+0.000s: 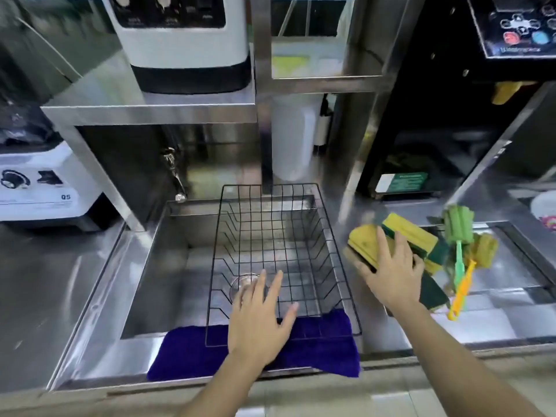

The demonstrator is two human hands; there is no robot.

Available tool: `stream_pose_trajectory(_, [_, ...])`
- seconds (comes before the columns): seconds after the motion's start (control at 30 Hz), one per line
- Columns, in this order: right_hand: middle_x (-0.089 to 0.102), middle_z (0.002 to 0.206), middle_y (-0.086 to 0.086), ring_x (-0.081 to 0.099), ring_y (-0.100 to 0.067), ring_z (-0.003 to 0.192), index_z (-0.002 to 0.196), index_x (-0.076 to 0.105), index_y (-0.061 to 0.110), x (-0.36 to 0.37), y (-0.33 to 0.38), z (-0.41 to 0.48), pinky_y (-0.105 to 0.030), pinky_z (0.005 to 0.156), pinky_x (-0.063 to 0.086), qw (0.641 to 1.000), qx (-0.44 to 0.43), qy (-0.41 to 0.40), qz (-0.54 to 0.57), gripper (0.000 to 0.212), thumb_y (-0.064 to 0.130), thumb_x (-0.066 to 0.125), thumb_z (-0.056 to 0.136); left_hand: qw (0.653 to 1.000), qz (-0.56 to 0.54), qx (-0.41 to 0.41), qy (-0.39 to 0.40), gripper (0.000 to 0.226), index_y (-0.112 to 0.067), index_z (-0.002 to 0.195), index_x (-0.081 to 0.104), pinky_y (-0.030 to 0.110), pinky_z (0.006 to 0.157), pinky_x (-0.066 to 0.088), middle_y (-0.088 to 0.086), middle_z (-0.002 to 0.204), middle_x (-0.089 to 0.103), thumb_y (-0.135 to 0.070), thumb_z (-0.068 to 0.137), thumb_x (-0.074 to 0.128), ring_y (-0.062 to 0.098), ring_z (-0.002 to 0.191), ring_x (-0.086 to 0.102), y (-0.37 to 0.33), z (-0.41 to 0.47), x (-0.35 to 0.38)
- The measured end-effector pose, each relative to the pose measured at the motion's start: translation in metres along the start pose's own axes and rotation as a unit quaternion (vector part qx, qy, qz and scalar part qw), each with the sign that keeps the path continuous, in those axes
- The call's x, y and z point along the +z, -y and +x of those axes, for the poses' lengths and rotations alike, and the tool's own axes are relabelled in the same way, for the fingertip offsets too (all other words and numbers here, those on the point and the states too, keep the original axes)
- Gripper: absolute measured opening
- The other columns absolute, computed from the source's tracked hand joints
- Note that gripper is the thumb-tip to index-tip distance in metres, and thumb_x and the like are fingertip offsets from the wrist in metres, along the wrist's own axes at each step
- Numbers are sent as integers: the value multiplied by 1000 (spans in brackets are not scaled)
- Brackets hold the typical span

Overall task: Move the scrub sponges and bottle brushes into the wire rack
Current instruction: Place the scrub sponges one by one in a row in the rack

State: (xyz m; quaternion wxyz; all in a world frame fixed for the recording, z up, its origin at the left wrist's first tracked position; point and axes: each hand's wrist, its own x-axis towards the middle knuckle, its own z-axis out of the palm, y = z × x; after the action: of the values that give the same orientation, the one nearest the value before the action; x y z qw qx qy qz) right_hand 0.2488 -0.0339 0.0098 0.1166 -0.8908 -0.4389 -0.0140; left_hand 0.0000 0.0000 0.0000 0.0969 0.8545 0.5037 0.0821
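Note:
A black wire rack sits across a steel sink with nothing in it. My left hand hovers over the rack's near edge, fingers spread and holding nothing. To the right, on the counter, lies a pile of yellow-and-green scrub sponges. My right hand rests on the leftmost sponge, fingers curled over it. Beside the pile lie a green bottle brush and a yellow brush with an orange handle.
A purple cloth drapes over the sink's front edge under the rack. A clear glass stands in the sink. A faucet hangs at the back left. Blenders sit on the left counter and shelf. A second sink opens at the right.

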Motion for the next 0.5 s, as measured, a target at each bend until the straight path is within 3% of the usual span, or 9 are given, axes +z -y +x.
stream_pose_trajectory(0.03, [22, 156, -17, 22, -31, 144, 148, 21, 23, 1, -3, 0, -51, 110, 23, 999, 11, 36, -8, 76, 52, 52, 85, 999, 11, -1, 39, 64, -31, 147, 16, 37, 112, 22, -1, 152, 29, -64, 91, 15, 19, 136, 31, -1, 0, 2])
stream_pose_trajectory(0.1, [21, 157, -15, 17, -29, 146, 147, 21, 23, 5, -11, 0, -49, 111, 22, 997, 1, 67, -36, 73, 49, 52, 86, 996, 50, 20, 73, 60, -28, 142, 30, 34, 102, 32, -2, 138, 49, -61, 93, 19, 17, 123, 46, -7, -3, 3])
stream_pose_trajectory(0.17, [28, 153, -14, 24, -29, 143, 144, 28, 22, 8, -17, 2, -48, 108, 27, 995, -6, 74, -60, 69, 46, 55, 85, 993, 78, 24, 87, 57, -22, 123, 52, 33, 88, 38, 0, 110, 66, -60, 94, 20, 20, 100, 59, -10, -4, 2])
stream_pose_trajectory(0.23, [39, 145, -15, 36, -32, 134, 136, 39, 19, 8, -19, 5, -48, 102, 32, 993, -11, 70, -92, 63, 42, 61, 82, 988, 101, 21, 114, 57, -20, 105, 60, 33, 79, 40, 2, 96, 69, -60, 94, 21, 22, 90, 61, -12, -6, -1])
stream_pose_trajectory(0.4, [44, 131, -15, 43, -38, 120, 127, 43, 15, 3, -12, 19, -48, 98, 34, 991, 28, 96, -89, 54, 29, 65, 79, 989, 97, 20, 110, 57, -20, 94, 61, 32, 71, 40, 2, 90, 69, -60, 94, 22, 22, 86, 61, -12, -6, -1])
stream_pose_trajectory(0.5, [47, 123, -19, 49, -42, 111, 121, 41, 8, -2, -8, 26, -48, 88, 43, 994, 37, 100, -15, 49, 22, 61, 78, 989, 96, 29, 106, 58, -19, 90, 60, 32, 68, 39, 1, 88, 68, -61, 94, 21, 21, 84, 61, -11, -6, 0])
